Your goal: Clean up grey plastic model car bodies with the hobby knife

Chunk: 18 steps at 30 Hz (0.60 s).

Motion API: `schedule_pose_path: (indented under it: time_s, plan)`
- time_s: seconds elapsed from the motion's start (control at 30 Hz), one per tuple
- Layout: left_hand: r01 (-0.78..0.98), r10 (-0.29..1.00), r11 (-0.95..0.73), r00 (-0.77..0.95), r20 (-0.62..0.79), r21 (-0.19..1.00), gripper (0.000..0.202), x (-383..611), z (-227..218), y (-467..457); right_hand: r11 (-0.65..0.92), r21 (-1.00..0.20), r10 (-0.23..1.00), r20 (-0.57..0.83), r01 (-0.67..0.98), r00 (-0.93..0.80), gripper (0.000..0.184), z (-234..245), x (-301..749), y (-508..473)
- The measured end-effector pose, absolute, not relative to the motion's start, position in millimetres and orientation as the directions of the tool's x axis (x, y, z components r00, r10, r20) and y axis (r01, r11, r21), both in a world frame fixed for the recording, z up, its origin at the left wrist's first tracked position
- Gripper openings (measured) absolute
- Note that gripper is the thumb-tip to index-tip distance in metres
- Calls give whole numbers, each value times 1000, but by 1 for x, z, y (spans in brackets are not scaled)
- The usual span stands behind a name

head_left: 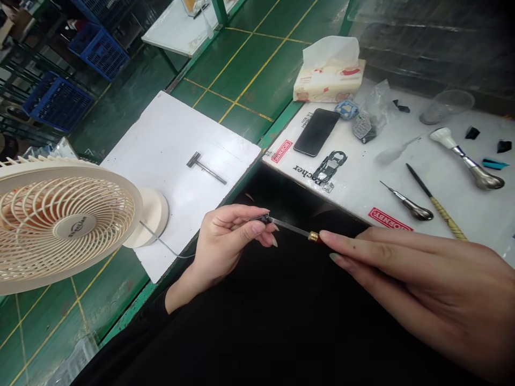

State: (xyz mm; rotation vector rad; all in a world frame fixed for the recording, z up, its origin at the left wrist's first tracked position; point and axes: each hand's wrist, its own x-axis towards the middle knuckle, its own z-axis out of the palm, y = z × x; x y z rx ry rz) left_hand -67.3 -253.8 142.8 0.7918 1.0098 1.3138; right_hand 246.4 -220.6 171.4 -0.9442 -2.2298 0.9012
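Note:
My left hand (225,238) is closed, its thumb and fingers pinching a small black part (264,219) in front of my dark clothing. Most of that part is hidden by the fingertips. From the right, my right hand (422,289) grips a tool with a narrow flat metal blade (290,227), a brass collar and a reddish handle mostly covered by the fingers. The blade's tip meets the black part at the left fingertips; whether it is a file or a knife I cannot tell.
On the right table lie a phone (317,132), a black car-shaped frame (330,166), a tissue pack (330,80), a clear cup (453,104) and several hand tools. Left, a fan (74,228) stands by a T-shaped metal tool (207,169) on a white board (177,128).

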Motion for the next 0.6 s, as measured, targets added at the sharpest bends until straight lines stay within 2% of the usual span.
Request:
schedule_pose_path:
  time_s: [0.3, 0.6]
  plan:
    - [-389, 998, 67, 18, -65, 919, 16, -71, 137, -258, 486, -788, 772, 183, 379, -609, 64, 173, 248, -213]
    - [-372, 997, 71, -4, -78, 925, 15, -67, 136, -259, 506, -754, 776, 187, 419, -602, 59, 168, 251, -220]
